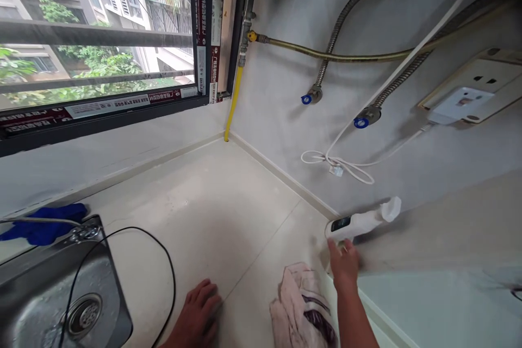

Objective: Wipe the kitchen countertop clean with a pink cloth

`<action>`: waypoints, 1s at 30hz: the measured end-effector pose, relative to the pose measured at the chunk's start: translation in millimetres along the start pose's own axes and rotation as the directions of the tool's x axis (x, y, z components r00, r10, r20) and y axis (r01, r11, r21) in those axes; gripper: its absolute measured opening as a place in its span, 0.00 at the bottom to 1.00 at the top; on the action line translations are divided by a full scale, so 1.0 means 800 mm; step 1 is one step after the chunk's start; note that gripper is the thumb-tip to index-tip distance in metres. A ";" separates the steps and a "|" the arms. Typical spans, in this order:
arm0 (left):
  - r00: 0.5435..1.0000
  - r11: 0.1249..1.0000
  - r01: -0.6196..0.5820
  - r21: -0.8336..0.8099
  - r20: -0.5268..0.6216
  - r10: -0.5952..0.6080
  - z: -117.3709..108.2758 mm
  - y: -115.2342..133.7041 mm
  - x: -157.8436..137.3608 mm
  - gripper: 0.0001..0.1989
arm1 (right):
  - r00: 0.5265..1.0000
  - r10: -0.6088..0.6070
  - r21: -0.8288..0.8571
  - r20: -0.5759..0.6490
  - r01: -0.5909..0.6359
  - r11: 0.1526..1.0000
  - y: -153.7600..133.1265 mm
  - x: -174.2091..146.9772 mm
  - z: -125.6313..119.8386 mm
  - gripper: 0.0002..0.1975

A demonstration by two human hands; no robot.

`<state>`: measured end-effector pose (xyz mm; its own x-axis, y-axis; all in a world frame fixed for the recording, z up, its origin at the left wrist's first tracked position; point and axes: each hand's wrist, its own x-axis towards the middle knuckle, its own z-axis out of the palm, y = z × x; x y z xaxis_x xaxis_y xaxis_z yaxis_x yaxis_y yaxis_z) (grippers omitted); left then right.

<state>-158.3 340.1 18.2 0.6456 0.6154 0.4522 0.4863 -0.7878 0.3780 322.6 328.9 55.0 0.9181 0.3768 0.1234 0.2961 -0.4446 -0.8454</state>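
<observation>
My left hand rests on the pale countertop, fingers loosely bent and holding nothing. At the right, my right hand is closed at the lower end of a white bottle with a dark label and a narrow top. The bottle is beside the wall; part of its lower side is hidden behind my fingers. Between my hands, nearer the right one, lies a crumpled pale pink cloth with dark purple patches.
A steel sink sits at lower left, with a black cable looping over it and a blue cloth behind. On the wall are hoses, valves with blue caps, a white cord and a socket. A yellow pipe runs down the corner.
</observation>
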 end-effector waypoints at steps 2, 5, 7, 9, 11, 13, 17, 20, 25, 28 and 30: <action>1.000 1.000 0.010 -0.013 0.015 -0.010 0.004 -0.002 -0.003 0.31 | 0.998 -0.033 -0.050 0.062 0.036 0.998 0.006 -0.063 -0.020 0.39; 0.999 0.999 0.034 -0.026 0.035 -0.033 0.010 -0.004 -0.005 0.33 | 0.981 -0.040 -0.115 0.189 0.062 0.991 0.032 -0.177 -0.046 0.34; 0.998 0.999 0.046 -0.021 0.045 -0.045 0.012 -0.004 -0.006 0.31 | 0.965 -0.077 -0.251 0.252 0.142 0.958 0.060 -0.252 -0.054 0.35; 0.996 0.998 0.065 -0.020 0.066 -0.064 0.013 -0.002 -0.005 0.29 | 0.952 -0.179 -0.395 0.249 0.269 0.878 0.091 -0.312 -0.054 0.38; 0.991 0.995 0.094 -0.034 0.099 -0.090 0.013 0.000 -0.005 0.28 | 0.941 -0.280 -0.473 0.193 0.339 0.813 0.114 -0.346 -0.052 0.40; 0.984 0.991 0.123 -0.057 0.137 -0.115 0.012 0.002 -0.004 0.28 | 0.925 -0.352 -0.494 0.143 0.375 0.785 0.123 -0.357 -0.050 0.40; 0.974 0.982 0.164 -0.092 0.173 -0.147 0.009 0.006 -0.002 0.25 | 0.888 -0.448 -0.480 0.103 0.439 0.759 0.109 -0.353 -0.050 0.43; 0.971 0.979 0.172 -0.113 0.189 -0.149 0.005 0.007 0.001 0.23 | 0.906 -0.413 -0.449 0.096 0.410 0.794 0.088 -0.356 -0.053 0.46; 0.960 0.967 0.192 -0.166 0.234 -0.150 -0.001 0.008 0.002 0.21 | 0.971 -0.053 -0.362 0.233 0.137 0.922 0.057 -0.335 -0.061 0.49; 0.957 0.965 0.193 -0.177 0.251 -0.146 -0.006 0.006 0.001 0.21 | 0.957 0.103 -0.358 0.270 0.001 0.934 0.041 -0.307 -0.056 0.45; 0.951 0.961 0.208 -0.181 0.266 -0.156 -0.011 0.005 0.002 0.21 | 0.957 0.114 -0.332 0.266 -0.020 0.943 0.030 -0.293 -0.051 0.44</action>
<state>-159.8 338.0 27.6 0.6951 0.7017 0.1564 0.4952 -0.6251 0.6034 125.3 197.2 27.0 0.8426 0.5259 -0.1161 0.3482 -0.6964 -0.6275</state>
